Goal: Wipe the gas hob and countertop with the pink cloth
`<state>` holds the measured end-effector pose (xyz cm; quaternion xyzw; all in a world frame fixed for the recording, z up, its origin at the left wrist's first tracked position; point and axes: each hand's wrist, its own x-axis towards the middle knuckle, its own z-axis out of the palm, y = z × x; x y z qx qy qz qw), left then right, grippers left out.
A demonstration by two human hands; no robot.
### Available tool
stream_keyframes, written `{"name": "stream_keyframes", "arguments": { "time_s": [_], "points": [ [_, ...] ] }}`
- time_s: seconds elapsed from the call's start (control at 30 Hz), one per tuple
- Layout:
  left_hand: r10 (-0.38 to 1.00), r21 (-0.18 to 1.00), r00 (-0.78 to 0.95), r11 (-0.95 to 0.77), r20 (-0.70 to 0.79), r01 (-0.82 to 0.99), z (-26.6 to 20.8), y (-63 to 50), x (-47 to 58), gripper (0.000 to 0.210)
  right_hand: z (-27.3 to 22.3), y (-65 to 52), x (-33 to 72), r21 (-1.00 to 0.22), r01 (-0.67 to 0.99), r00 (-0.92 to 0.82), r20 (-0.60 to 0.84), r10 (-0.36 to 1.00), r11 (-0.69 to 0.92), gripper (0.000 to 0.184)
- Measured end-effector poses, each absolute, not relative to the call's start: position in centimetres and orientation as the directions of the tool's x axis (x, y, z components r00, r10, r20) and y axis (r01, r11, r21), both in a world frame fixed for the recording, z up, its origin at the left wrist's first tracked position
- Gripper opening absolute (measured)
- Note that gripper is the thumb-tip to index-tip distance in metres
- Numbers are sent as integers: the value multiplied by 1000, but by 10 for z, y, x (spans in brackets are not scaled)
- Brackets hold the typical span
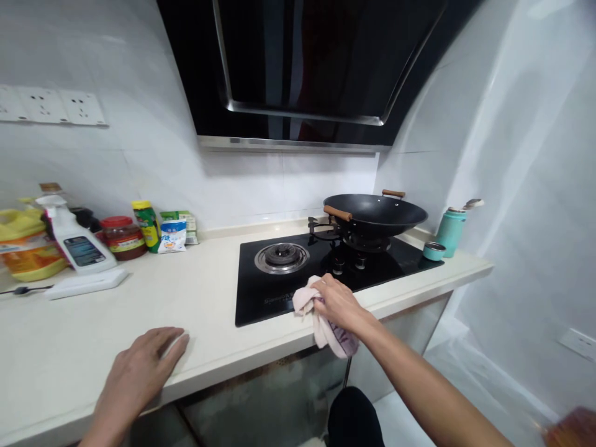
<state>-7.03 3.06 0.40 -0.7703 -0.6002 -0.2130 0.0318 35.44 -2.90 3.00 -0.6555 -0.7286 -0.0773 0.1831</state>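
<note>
My right hand [339, 301] grips a pale pink cloth [306, 297] at the front edge of the black gas stove [254, 298]. Part of the cloth hangs down over the counter's edge, showing a purple patch. On the stove's left side is a bare burner [282, 257]; two control knobs [349, 265] sit just beyond my right hand. A black wok [379, 214] with wooden handles rests on the right burner, and a loose pan support [325, 230] lies beside it. My left hand [142, 366] rests on the counter's front part with fingers loosely stretched, holding nothing.
On the white counter [200, 292] at left stand a spray bottle [79, 239], a yellow jug [28, 245], a red-lidded jar [122, 238], a green bottle [147, 226] and a salt packet [172, 237]. A teal flask [451, 233] and its cup [434, 251] stand at right. The range hood [298, 68] overhangs the stove.
</note>
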Motion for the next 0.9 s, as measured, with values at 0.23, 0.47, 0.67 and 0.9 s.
{"name": "stream_keyframes", "arguments": {
  "time_s": [0.23, 0.47, 0.67, 0.9],
  "points": [
    [904, 222, 186, -286, 384, 932, 4, 31, -74, 44, 61, 49, 348, -162, 984, 129, 377, 917, -72, 44],
    [898, 228, 194, -301, 395, 926, 5, 32, -74, 44, 38, 62, 355, -148, 985, 120, 230, 966, -87, 66],
    [901, 239, 181, -291, 395, 926, 5, 31, -73, 44, 20, 14, 362, -91, 993, -39, 316, 948, 71, 55],
    [912, 240, 173, -275, 373, 931, 5, 29, -72, 47, 11, -44, 389, -173, 983, 21, 440, 898, 61, 39]
  ]
}}
